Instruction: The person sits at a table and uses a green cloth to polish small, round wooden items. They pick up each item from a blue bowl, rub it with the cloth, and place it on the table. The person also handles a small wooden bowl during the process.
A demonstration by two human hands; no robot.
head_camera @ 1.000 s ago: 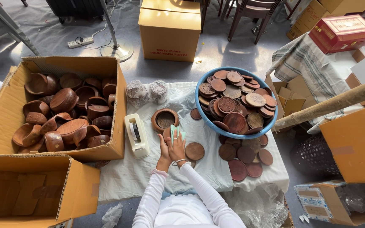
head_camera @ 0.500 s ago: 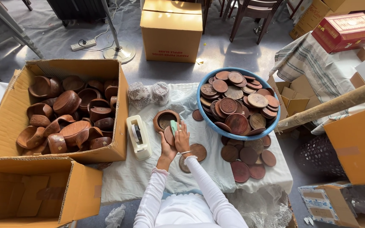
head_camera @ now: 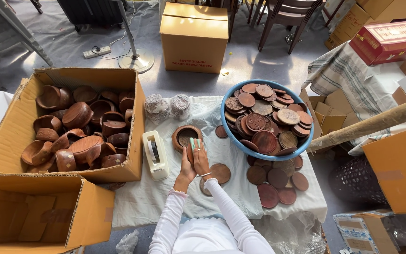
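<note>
My left hand and my right hand are pressed together over the white cloth, holding a small green pad against a brown wooden piece between them. Just beyond the fingertips sits a round wooden bowl with a dark inside. Two flat wooden lids lie on the cloth under my right wrist. A white tape dispenser rests left of my left hand. Both arms wear white sleeves.
A blue basin heaped with several round wooden lids stands at the right, more lids loose below it. An open cardboard box of wooden bowls is left, another box at bottom left. Two wrapped bundles lie behind.
My hands have moved slightly up toward the wooden bowl, still pressed together around the green pad and wooden piece. Nothing else has shifted.
</note>
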